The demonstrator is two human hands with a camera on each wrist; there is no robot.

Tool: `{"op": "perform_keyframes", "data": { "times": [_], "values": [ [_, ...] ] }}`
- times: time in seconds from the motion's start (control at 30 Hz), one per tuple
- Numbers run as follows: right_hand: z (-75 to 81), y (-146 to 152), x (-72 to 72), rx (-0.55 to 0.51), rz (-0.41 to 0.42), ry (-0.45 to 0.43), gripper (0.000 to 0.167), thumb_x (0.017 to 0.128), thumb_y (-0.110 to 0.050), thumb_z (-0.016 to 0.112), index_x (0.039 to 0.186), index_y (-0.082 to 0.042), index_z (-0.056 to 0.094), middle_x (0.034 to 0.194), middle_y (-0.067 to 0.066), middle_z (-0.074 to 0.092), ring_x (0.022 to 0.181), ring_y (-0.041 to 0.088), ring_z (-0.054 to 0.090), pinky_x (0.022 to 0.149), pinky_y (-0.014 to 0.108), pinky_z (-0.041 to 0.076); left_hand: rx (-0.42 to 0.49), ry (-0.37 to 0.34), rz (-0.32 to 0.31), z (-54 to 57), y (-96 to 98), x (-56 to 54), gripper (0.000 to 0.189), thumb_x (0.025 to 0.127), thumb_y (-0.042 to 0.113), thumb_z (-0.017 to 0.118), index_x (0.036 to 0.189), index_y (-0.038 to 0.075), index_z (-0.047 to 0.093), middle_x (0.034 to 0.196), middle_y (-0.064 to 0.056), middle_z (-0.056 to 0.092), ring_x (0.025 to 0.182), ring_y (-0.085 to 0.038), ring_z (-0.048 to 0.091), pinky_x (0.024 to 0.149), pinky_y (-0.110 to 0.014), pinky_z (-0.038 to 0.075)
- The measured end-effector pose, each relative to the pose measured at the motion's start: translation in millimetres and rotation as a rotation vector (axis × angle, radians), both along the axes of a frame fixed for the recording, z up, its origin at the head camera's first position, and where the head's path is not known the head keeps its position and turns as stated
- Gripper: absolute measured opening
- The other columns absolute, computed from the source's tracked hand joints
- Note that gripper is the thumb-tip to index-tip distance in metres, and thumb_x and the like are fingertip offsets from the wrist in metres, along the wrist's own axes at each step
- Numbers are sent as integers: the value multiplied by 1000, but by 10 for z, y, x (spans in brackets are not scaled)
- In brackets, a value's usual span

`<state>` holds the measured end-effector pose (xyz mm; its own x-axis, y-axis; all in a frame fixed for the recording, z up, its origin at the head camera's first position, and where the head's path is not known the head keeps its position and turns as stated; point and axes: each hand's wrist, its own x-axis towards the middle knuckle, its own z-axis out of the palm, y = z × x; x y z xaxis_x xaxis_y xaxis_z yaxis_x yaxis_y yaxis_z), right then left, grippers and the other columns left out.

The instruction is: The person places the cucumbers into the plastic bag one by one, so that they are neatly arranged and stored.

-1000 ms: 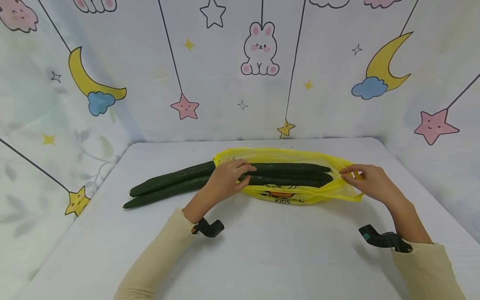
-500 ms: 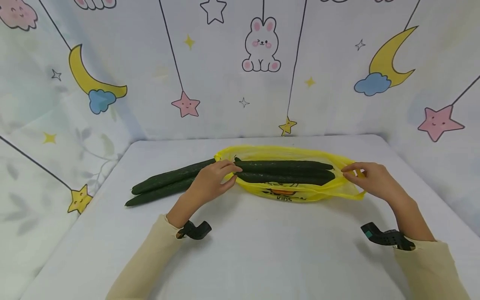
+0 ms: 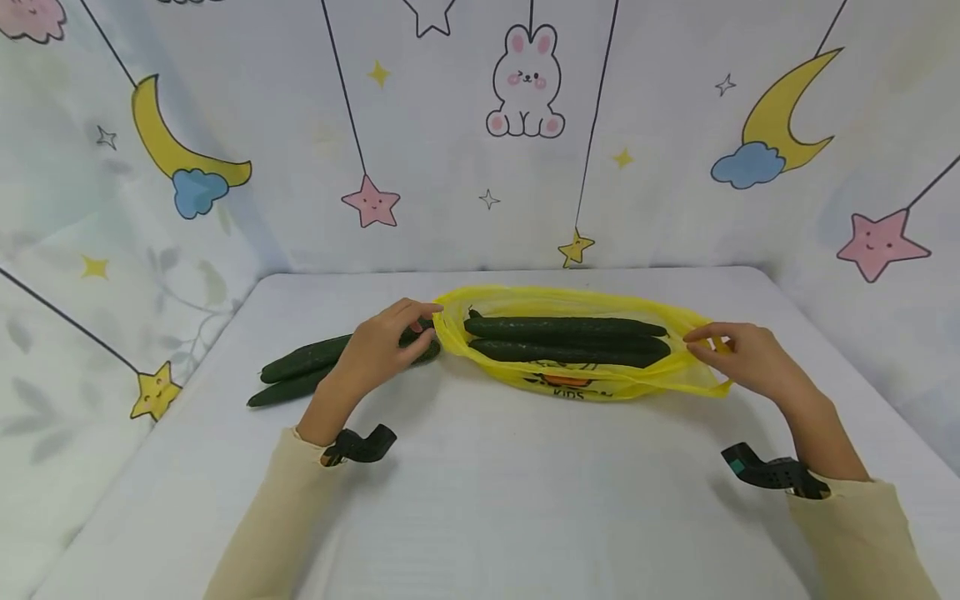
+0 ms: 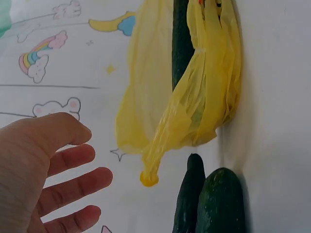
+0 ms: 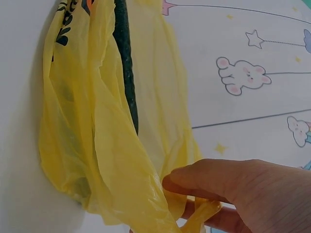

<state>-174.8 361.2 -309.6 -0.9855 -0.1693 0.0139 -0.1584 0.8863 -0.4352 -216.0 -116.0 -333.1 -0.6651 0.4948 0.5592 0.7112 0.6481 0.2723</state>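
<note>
Two long dark green cucumbers lie side by side in a yellow plastic bag, which is spread on its side with printing on its front. Two more cucumbers rest on the white table to the left, outside the bag. Over their right ends is my left hand, thumb and fingers apart and holding nothing; in the left wrist view the bag's bunched handle hangs beyond the fingertips. My right hand pinches the bag's right end, thumb against the yellow film in the right wrist view.
A white cloth covers the table. Behind it and at both sides hangs a curtain printed with moons, stars and a rabbit. Each wrist wears a black camera mount.
My left hand has moved left, out from over the cucumbers in the bag, past the bag's left opening to above the outside pair. My right hand keeps its hold on the bag's right end.
</note>
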Motion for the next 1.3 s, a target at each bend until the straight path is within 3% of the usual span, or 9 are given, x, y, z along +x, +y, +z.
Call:
{"op": "perform_keyframes", "data": {
  "times": [0.1,0.3,0.47,0.63,0.77,0.93,1.03,1.3],
  "values": [
    [-2,-12,-7,1,0,10,36,98,-24,60,118,5,65,93,18,60,71,22,44,50,27,36,2,-26,39,28,-111,-38,30,92,11,67,122,7,65,108,-9,66,85,-23,64,58,-34,49],
    [-4,3,2,2,-8,-3,37,99,-27,60,119,5,65,114,31,58,84,32,48,56,30,40,-35,-108,71,4,-248,-116,34,95,15,64,129,10,62,110,-8,65,92,-22,63,67,-38,52],
    [-21,-1,2,-1,-17,-5,38,99,-29,59,118,3,66,109,27,59,82,29,47,54,29,39,-80,-199,103,-84,-377,-192,32,95,14,63,127,8,62,117,-10,63,102,-27,62,83,-44,52],
    [-40,-6,-10,-3,-16,-1,38,99,-29,59,118,3,66,106,25,60,81,28,46,53,29,37,-124,-295,148,-160,-497,-245,34,95,14,63,128,5,61,125,-13,59,117,-32,56,100,-51,43],
    [-44,-19,-15,-2,-18,-4,39,99,-30,59,119,3,65,107,26,60,80,28,46,53,29,38,-158,-363,200,-211,-559,-257,40,97,19,62,134,7,57,132,-16,54,123,-36,51,104,-57,36],
    [-44,-27,-19,5,-19,-17,40,99,-31,58,119,3,65,110,27,59,82,29,47,53,29,39,-243,-442,314,-266,-616,-243,51,99,32,58,140,2,51,137,-24,49,126,-43,46,102,-61,35],
    [-38,-23,-19,11,-18,-23,40,99,-31,58,120,3,65,112,29,58,83,30,47,54,29,39,-261,-445,352,-310,-643,-245,52,99,36,56,138,1,53,137,-25,49,124,-44,48,100,-60,37],
    [-28,-2,-31,26,-20,-27,41,99,-31,58,121,3,64,113,30,57,85,32,47,55,30,40,-251,-350,349,-361,-665,-267,47,96,37,60,131,6,60,133,-19,55,115,-40,55,92,-58,42]
  ]
}}
